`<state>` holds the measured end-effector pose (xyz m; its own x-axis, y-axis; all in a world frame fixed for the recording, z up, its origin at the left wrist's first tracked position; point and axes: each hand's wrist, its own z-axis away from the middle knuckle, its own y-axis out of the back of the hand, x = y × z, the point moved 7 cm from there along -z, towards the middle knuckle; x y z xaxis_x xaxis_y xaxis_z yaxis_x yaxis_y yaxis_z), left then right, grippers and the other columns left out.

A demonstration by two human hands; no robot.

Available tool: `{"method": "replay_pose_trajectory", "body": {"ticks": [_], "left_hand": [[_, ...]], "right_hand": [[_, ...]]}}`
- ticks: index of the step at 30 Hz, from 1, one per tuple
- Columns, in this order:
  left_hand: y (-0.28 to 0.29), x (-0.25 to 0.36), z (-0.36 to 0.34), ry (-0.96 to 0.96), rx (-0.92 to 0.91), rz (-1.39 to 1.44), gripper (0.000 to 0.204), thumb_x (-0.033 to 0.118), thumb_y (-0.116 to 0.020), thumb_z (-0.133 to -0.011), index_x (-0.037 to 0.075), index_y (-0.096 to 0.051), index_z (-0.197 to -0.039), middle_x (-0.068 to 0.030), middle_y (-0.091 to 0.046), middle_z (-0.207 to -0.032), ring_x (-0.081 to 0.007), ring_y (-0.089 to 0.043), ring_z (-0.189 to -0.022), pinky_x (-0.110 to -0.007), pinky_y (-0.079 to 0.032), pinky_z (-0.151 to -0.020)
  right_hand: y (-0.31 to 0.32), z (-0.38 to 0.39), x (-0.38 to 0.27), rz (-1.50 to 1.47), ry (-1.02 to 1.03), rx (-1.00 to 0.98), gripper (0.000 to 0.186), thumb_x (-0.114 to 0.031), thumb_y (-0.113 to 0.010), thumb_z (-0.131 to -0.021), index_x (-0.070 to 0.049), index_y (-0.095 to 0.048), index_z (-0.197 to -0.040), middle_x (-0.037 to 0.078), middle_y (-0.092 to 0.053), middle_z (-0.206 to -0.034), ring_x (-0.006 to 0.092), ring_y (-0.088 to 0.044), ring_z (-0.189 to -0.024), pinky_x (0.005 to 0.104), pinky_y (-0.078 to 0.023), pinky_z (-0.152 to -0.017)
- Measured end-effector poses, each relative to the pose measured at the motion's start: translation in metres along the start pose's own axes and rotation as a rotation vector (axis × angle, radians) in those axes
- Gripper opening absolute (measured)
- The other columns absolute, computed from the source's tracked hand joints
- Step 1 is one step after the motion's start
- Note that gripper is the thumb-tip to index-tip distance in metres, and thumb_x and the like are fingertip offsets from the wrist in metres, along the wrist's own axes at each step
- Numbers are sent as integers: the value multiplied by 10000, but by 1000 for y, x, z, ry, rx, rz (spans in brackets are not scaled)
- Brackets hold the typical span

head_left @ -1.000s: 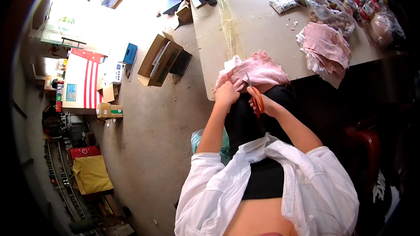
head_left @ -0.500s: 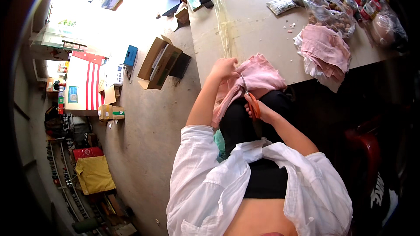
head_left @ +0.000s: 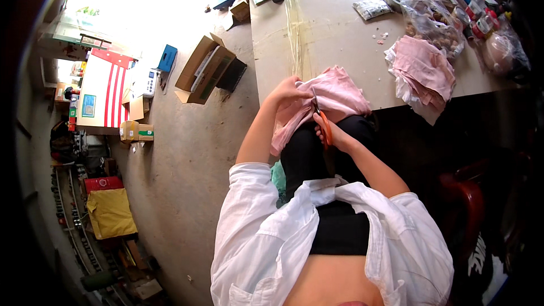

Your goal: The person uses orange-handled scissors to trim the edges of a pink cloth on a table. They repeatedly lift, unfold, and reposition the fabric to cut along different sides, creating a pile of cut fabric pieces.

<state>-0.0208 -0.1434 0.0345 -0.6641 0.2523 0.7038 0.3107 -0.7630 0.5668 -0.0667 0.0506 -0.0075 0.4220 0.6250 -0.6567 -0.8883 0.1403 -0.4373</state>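
A pink cloth [head_left: 341, 92] lies over the table's near edge and hangs down across my lap. My left hand [head_left: 288, 90] pinches its upper left part. In my right hand [head_left: 327, 128] is a pair of scissors [head_left: 324, 124] with orange handles, its blades pointing away from me at the cloth. The blade tips reach the fabric close to my left fingers. Whether the blades are parted is too small to tell. Further right on the table lies a stack of folded pink and white cloths [head_left: 422, 72].
The pale table [head_left: 334, 39] carries a clear bag of brownish round items [head_left: 433, 22], a silver packet [head_left: 372, 7] and bottles [head_left: 486, 22] at the far right. An open cardboard box [head_left: 205, 71] stands on the floor to the left. A red chair [head_left: 470, 198] is at my right.
The view has shifted slightly. My left hand still grips the cloth, and the scissors have tilted a little more upright near it.
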Motion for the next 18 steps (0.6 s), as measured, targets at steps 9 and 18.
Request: {"method": "replay_pose_trajectory", "body": {"ticks": [9, 18], "left_hand": [[-11, -43, 3, 201, -245, 219, 586, 257, -830, -613, -11, -624, -1091, -133, -656, -1006, -198, -616, -912, -314, -491, -799], [-18, 49, 88, -365, 672, -320, 376, 79, -652, -674, 23, -528, -1024, -180, -533, -999, -363, -499, -1015, -411, -430, -860]], "right_hand": [[-10, 9, -3, 114, 13, -81, 546, -672, -527, -816, -145, -471, -948, -33, -470, -726, 73, -474, -605, 203, -396, -551], [-5, -2, -3, 195, 24, -14, 557, -675, -514, -821, -151, -457, -1002, -25, -448, -743, 70, -449, -595, 195, -376, -527]]}}
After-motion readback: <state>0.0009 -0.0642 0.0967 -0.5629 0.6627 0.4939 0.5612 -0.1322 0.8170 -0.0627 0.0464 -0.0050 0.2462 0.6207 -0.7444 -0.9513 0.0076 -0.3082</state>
